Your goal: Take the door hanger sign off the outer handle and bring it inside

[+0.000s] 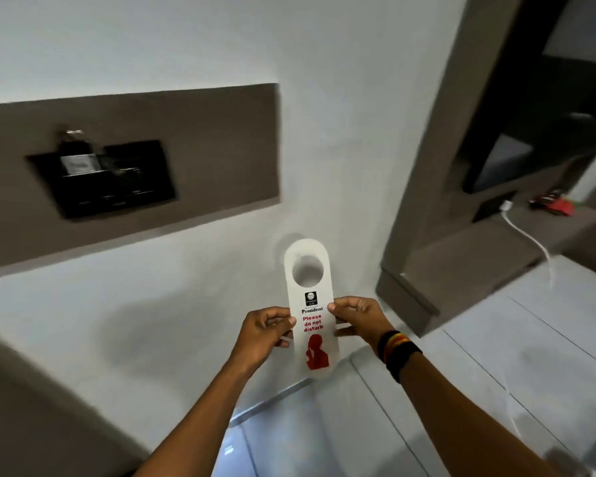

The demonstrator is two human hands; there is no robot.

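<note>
Both hands (319,325) pinching door hanger sign (312,304) upright — white wall (186,46), pale tiled floor (496,339)

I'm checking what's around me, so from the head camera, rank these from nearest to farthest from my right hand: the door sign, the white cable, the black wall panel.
From the right hand:
1. Door sign: held in it, with the left hand gripping the opposite edge.
2. White cable: off to the right, hanging from the shelf.
3. Black wall panel: far up on the left wall.
</note>
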